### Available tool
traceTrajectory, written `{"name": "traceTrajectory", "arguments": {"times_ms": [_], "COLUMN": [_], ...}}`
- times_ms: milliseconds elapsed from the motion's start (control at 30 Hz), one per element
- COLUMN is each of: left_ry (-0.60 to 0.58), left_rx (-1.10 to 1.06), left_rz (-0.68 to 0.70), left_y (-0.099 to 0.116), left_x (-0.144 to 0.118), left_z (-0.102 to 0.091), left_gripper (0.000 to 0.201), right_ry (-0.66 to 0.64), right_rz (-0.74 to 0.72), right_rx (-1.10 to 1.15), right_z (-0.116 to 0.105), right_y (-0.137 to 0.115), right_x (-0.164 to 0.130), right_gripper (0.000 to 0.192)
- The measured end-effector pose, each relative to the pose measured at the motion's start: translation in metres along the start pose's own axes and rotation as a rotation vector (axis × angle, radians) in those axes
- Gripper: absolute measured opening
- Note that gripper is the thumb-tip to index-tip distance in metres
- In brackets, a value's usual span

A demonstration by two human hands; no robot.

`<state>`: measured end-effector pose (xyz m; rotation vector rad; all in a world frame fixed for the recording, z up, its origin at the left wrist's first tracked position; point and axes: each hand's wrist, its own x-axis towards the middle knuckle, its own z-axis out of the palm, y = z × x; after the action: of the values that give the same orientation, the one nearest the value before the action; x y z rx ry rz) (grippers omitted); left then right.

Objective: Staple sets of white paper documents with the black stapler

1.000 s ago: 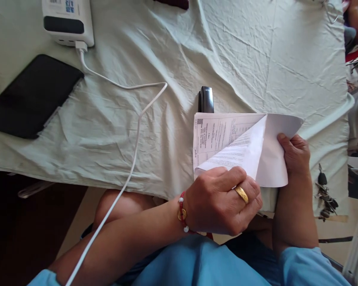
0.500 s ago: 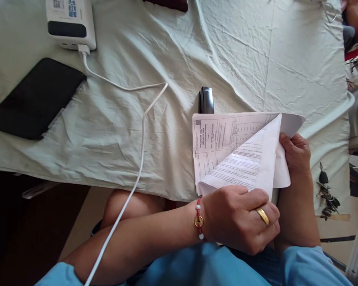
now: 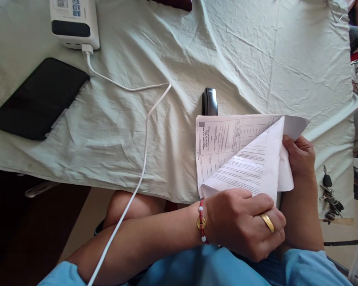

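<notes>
At the right of the frame, one stack of printed papers (image 3: pixel 223 143) lies on the cloth-covered table (image 3: pixel 173 51), its top sheets pinched up by the left hand (image 3: pixel 244 222) and gripped by the right hand (image 3: pixel 300 157), with one black stapler (image 3: pixel 210 101) just above and one black phone (image 3: pixel 38 98) at upper left.

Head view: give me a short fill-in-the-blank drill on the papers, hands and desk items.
1. The left hand, wearing a gold ring, lifts the white printed paper sheets by their near ____.
2. The white cable plugs into the white ____.
3. The black stapler lies just ____ the sheets.
4. The right hand grips the sheets' ____ edge.

Missing: corner; power bank; beyond; right
</notes>
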<state>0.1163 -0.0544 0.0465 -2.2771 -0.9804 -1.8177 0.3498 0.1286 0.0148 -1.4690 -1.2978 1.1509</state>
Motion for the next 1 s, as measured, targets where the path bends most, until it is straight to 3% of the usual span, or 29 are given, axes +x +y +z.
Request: {"name": "traceTrajectory", "arguments": {"times_ms": [200,333,400,500,600,667,767,867,1000], "left_ry": [-0.027,-0.025,0.026,0.141,0.247,0.299,0.279,0.161,0.028], "left_rx": [0.014,0.090,0.180,0.282,0.119,-0.025,-0.268,-0.509,-0.504], "left_rz": [-0.032,-0.092,-0.228,-0.689,-1.090,-1.245,-1.363,-1.427,-1.354], "left_y": [-0.001,-0.018,-0.035,-0.067,-0.094,-0.103,-0.102,-0.095,-0.092], "left_x": [0.000,0.000,0.000,-0.005,-0.013,-0.016,-0.015,-0.011,-0.011], "left_z": [-0.004,-0.020,-0.032,-0.049,-0.057,-0.056,-0.051,-0.044,-0.036], "left_gripper": [0.011,0.013,0.009,0.016,0.032,0.044,0.044,0.026,0.038], "right_ry": [0.010,0.041,0.063,0.101,0.123,0.131,0.150,0.157,0.136], "right_rz": [0.006,0.001,-0.005,-0.011,-0.010,-0.014,-0.024,-0.034,-0.039], "right_rx": [0.013,0.034,0.049,0.073,0.094,0.107,0.134,0.158,0.171], "right_z": [-0.002,-0.003,-0.002,-0.002,-0.001,0.001,0.003,0.005,0.008], "right_y": [0.001,0.002,0.003,0.003,0.002,0.000,-0.001,-0.002,-0.001], "right_x": [0.001,0.003,0.004,0.005,0.004,0.004,0.003,0.003,0.004], "right_gripper": [0.039,0.045,0.048,0.050,0.051,0.051,0.047,0.044,0.046]}}
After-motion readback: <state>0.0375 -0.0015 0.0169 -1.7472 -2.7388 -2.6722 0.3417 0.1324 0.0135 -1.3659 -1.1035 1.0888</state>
